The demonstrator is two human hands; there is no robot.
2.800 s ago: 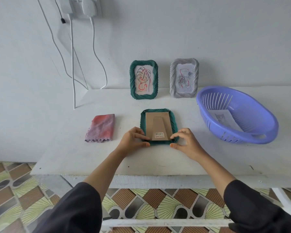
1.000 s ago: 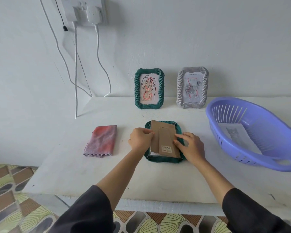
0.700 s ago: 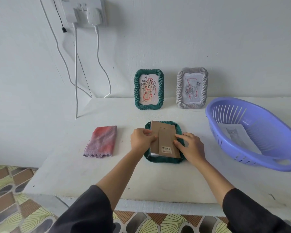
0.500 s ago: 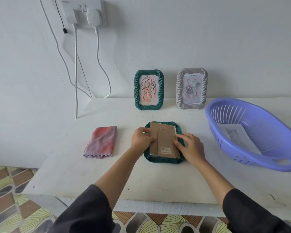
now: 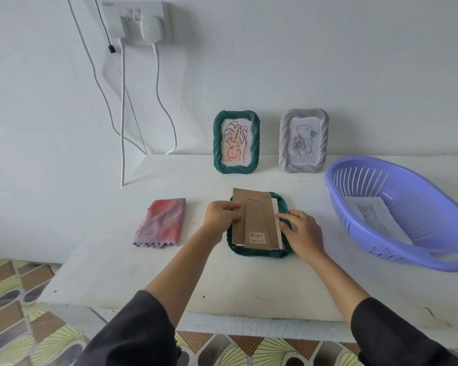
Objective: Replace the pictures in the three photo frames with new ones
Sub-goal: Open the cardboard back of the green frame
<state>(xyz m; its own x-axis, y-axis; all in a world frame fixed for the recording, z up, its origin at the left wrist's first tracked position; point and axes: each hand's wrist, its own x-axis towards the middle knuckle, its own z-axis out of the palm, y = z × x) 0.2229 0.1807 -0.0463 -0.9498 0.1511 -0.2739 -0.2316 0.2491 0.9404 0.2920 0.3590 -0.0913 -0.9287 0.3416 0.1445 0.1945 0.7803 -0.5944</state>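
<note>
A white table [image 5: 249, 283] stands against a white wall. On its right side lies a purple plastic basket [image 5: 381, 248], and a paper with a grey cat picture [image 5: 373, 215] lies flat inside it. On the left side a folded pink and purple cloth [image 5: 160, 223] lies flat, well apart from the rest.

At the far edge two photo frames stand upright against the wall, side by side: a green frame [image 5: 217, 143] with a leaf drawing on the left and a grey frame [image 5: 324, 138] with a rose drawing on the right.

In the middle, near the person, a third frame [image 5: 259, 253], also green, lies face down. Its brown cardboard back [image 5: 254, 215] sits on it, skewed to the left and raised on that side, with a white sheet [image 5: 275, 207] showing beneath it along the right and near edges.

The left hand [image 5: 220, 215] grips the left edge of the cardboard back, thumb on top and fingers curled beneath. The right hand [image 5: 302, 231] has its fingers stretched out, gripping nothing, their tips resting at the right edge of the lying frame beside the white sheet.

High on the wall at far left, a socket [image 5: 135, 22] carries plugs, with white cables [image 5: 122, 114] hanging down.
</note>
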